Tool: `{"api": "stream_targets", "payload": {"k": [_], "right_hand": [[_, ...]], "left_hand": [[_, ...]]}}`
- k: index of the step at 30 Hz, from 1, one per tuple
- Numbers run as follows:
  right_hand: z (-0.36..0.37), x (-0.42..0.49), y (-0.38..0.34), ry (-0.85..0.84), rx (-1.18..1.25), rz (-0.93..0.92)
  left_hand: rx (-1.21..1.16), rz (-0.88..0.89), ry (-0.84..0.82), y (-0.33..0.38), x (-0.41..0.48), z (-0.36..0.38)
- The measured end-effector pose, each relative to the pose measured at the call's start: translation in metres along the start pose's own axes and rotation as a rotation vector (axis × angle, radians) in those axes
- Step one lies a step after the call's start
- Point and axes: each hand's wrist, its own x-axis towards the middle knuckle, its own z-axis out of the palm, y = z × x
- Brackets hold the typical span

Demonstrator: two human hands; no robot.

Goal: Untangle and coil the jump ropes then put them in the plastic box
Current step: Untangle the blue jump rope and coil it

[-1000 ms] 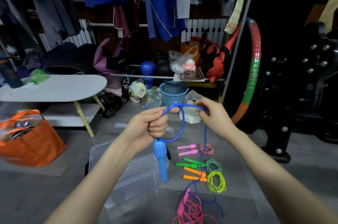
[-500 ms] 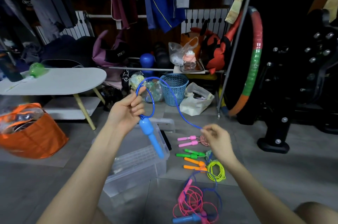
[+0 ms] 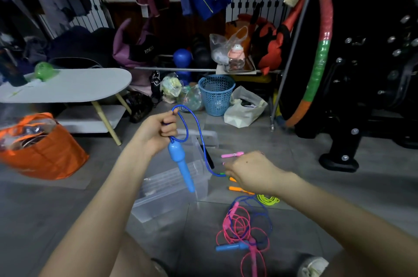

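On the grey floor tiles nearest the person, a loose pink jump rope (image 3: 239, 227) lies tangled with the trailing end of a blue jump rope (image 3: 204, 149). One blue plastic handle (image 3: 230, 247) rests among the loops. Just beyond, the right hand (image 3: 248, 172) is curled and pinches the blue cord low over the floor. The cord arcs up to the left hand (image 3: 156, 134), which is clenched around a small loop of it. The other blue handle (image 3: 181, 163) hangs from that fist over a clear rectangular plastic box (image 3: 172, 195). Beside the box lie a coiled yellow-green rope (image 3: 268, 199), orange handles (image 3: 237, 189) and pink handles (image 3: 233, 154). Farther back stand a blue mesh basket (image 3: 216, 95), a white oval table (image 3: 67, 86) and an orange bag (image 3: 45, 154).
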Motion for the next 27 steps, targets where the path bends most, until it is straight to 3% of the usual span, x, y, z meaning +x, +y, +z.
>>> {"api": "stream_targets", "payload": {"k": [2, 4, 5, 7, 11, 13, 15, 16, 19, 22, 24, 27], "right_hand": [[0.004, 0.0, 0.011, 0.002, 0.561, 0.136], [0.004, -0.003, 0.018, 0.206, 0.92, 0.264], [0.006, -0.004, 0.021, 0.298, 0.953, 0.329], [0.0, -0.005, 0.017, 0.346, 0.789, 0.395], [-0.006, -0.002, 0.007, 0.158, 0.21, 0.466], [-0.006, 0.002, 0.002, 0.135, -0.008, 0.407], [-0.002, 0.006, 0.0, 0.186, -0.092, 0.28], [-0.001, 0.007, -0.001, 0.13, -0.107, 0.234], [0.0, 0.006, -0.005, -0.04, -0.101, 0.153], [-0.013, 0.009, -0.002, -0.053, 0.0, 0.106], [-0.023, 0.014, 0.0, -0.088, 0.283, 0.075], [-0.034, 0.022, 0.005, -0.117, 0.91, 0.093]], "left_hand": [[-0.119, -0.048, -0.064, 0.003, -0.001, -0.014], [-0.151, -0.039, -0.061, 0.0, -0.004, -0.025], [-0.132, -0.038, -0.027, -0.002, -0.006, -0.025], [-0.08, -0.031, 0.063, -0.008, -0.01, -0.025], [0.096, 0.001, 0.114, -0.019, -0.01, -0.024], [0.202, 0.008, 0.117, -0.025, -0.009, -0.022], [0.287, 0.006, 0.114, -0.029, -0.01, -0.021], [0.313, 0.007, 0.1, -0.031, -0.011, -0.02], [0.371, 0.002, 0.068, -0.033, -0.01, -0.017], [0.417, -0.021, 0.041, -0.038, -0.011, -0.014], [0.439, -0.044, 0.023, -0.044, -0.011, -0.011], [0.409, -0.079, -0.024, -0.054, -0.013, -0.001]]}}
